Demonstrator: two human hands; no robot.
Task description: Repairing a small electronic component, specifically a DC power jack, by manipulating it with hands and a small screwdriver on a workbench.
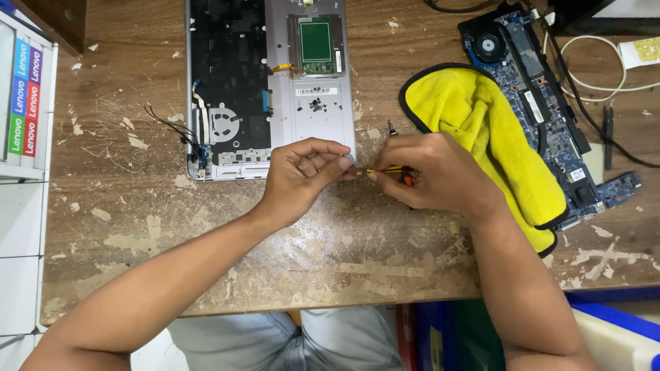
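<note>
An opened silver laptop base (323, 103) lies upside down at the table's far middle, its black keyboard back and green touchpad board exposed. My left hand (302, 175) pinches a tiny part at the base's near right corner. My right hand (430, 172) grips a small screwdriver (386, 169) with a yellow and orange handle, its tip meeting the part between my fingertips. The part itself is too small to make out.
A yellow cloth with black edging (481, 130) lies right of my hands, partly over a blue circuit board (543, 89) with a fan. White and black cables (605, 82) trail at the far right. White boxes (24, 103) stand at left. The wooden table (206, 247) is scratched.
</note>
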